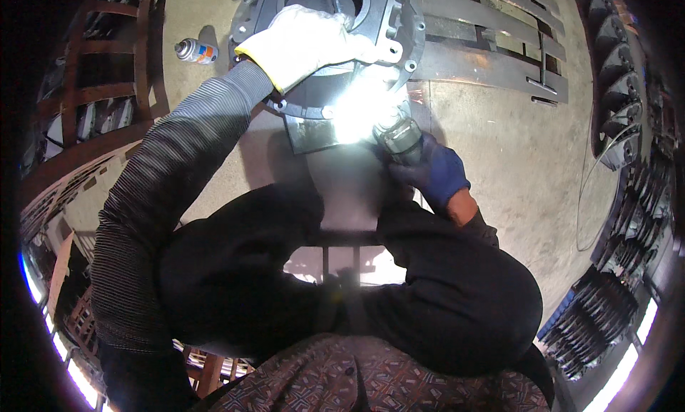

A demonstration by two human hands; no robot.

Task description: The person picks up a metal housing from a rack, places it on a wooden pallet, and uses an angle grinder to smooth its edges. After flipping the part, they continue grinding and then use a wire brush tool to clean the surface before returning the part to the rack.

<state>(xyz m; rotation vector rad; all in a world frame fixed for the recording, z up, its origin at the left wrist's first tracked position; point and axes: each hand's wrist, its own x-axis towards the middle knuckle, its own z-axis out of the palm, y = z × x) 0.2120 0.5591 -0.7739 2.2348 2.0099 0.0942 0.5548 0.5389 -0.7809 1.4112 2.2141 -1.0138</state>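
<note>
Mid-weld on a dark metal casting (325, 55): white-gloved left hand (307, 44) pressed flat on top, blue-gloved right hand (432, 173) gripping torch (399, 137), arc glare (360, 108) hiding seam progress

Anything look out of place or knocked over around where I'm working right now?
One thing: a spray can lies on its side on the concrete floor, left of the metal casting that the left hand presses on. The right hand grips a tool throwing a bright glare. Nothing looks spilled.
</note>
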